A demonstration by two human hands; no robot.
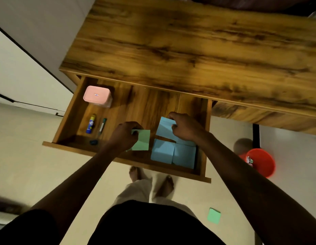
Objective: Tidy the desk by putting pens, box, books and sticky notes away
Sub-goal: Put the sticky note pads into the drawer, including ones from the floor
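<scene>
- A wooden desk [189,41], cut off at right, stands over its open drawer [74,117].
- Right hand [186,128] pinches a blue sticky note [165,128]; more blue sticky notes [173,153] lie just below it.
- Left hand [125,136] grips a green sticky note [143,140], fingertips partly hidden.
- Left of that hand: pink box [97,96], glue stick [90,124], pen [102,126], and a dark object too dim to identify.

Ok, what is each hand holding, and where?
Left hand pinches the green sticky notes at their upper-left corner. Right hand grips a blue sticky-note pad at its right edge.
</scene>
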